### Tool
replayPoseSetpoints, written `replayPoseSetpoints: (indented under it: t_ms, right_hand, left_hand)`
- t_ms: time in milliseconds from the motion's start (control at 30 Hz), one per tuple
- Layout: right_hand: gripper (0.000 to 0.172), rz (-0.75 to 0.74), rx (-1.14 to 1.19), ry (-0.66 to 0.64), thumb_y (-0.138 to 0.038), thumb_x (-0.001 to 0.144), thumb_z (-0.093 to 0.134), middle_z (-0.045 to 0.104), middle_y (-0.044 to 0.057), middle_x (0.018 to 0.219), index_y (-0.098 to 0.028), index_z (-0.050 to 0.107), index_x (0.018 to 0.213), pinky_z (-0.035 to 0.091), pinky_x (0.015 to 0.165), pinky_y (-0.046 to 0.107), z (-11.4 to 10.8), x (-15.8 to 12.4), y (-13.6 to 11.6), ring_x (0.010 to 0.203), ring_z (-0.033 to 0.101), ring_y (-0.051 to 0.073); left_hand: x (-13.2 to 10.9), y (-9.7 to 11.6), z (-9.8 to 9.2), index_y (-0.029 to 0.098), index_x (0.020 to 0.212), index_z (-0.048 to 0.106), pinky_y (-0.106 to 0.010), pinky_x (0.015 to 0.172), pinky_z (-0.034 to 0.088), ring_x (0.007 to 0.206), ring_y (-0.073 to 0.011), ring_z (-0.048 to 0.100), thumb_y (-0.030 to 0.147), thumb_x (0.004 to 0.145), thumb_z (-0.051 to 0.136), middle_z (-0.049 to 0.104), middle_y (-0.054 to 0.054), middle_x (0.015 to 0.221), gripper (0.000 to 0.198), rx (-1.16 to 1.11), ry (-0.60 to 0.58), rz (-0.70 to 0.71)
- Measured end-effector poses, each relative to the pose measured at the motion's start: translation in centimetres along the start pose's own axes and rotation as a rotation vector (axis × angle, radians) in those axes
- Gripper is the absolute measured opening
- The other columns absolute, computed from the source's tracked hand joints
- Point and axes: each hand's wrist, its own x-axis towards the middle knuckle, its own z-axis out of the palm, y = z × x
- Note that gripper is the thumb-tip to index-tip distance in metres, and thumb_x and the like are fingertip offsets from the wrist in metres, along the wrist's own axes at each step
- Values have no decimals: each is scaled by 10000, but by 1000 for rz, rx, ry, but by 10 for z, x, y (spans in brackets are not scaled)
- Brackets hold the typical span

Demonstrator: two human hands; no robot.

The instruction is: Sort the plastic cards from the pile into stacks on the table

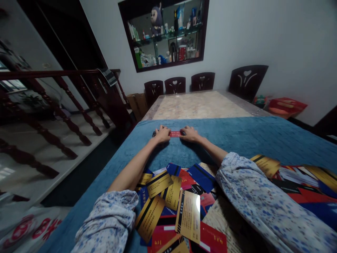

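Observation:
Far forward on the blue cloth (226, 135), a small red card (175, 134) with pale print lies between my two hands. My left hand (162, 134) is at the card's left end, fingers bent down and closed on it. At the other end my right hand (190, 134) does the same, its thumb side touching the card. A dark edge of something (154, 134) shows beyond my left fingers; what it is I cannot tell. Below my forearms lies a loose heap of gold cards (158, 184), blue cards (202, 177) and red cards (214, 237), some overlapping.
More cards (265, 165) lie to the right, beyond my right sleeve. The table's bare stone top (189, 104) continues past the cloth. Dark wooden chairs (175, 85) stand behind it. On the left are a banister (63, 95) and a white plastic bag (28, 228).

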Motion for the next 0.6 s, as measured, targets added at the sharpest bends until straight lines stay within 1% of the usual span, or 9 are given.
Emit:
replayPoseSetpoints:
  t_ms: [200, 367, 467, 600]
  right_hand:
    - [531, 3, 13, 11, -434, 914, 507, 504, 164, 1413, -217, 550, 1397, 429, 992, 478, -1, -4, 0, 1267, 460, 361]
    - [541, -5, 14, 33, -415, 916, 502, 517, 176, 1411, -212, 540, 1415, 444, 943, 475, -5, -10, 0, 1271, 454, 377]
    - [525, -26, 23, 56, -393, 905, 503, 533, 165, 1402, -219, 559, 1397, 437, 925, 489, -7, -15, 0, 1269, 443, 387]
    - [497, -59, 31, 82, -368, 901, 501, 570, 143, 1369, -231, 579, 1372, 420, 923, 473, -11, -27, 0, 1251, 446, 374]
  left_hand:
    - [-10, 1, -2, 222, 1250, 603, -592, 1045, 323, 1374, -346, 315, 219, 887, 498, 553, -138, 1382, 378, 6, 52, 18]
    - [-23, 4, -6, 223, 1223, 624, -578, 1059, 300, 1364, -340, 324, 232, 910, 494, 570, -125, 1372, 338, -30, 86, 26]
    - [-32, 9, -8, 228, 1232, 629, -575, 1059, 288, 1366, -348, 311, 223, 906, 507, 564, -119, 1371, 348, -58, 92, 32]
    - [-45, 17, -10, 269, 1296, 605, -577, 1068, 267, 1360, -350, 297, 219, 896, 533, 554, -103, 1375, 409, -77, 108, 54]
